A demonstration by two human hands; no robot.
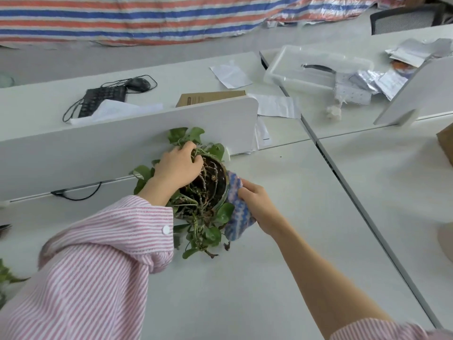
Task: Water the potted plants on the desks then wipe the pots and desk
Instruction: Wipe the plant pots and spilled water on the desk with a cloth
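A potted plant (208,187) with dark soil, bare stems and trailing green leaves stands on the white desk (269,253), close to a low white divider. My left hand (177,168) rests on top of the plant at the pot's far-left rim, fingers curled into the stems. My right hand (257,204) grips a blue, pink and white striped cloth (236,207) and presses it against the pot's right outer side. The pot's wall is mostly hidden by leaves and cloth.
The white divider (122,136) runs behind the plant. Beyond it lie a black keyboard (103,99), a mouse (138,84), papers and a brown envelope (210,98). A clear plastic box (313,67) and foil packets sit at back right. Another plant's leaves (6,276) show at the left edge.
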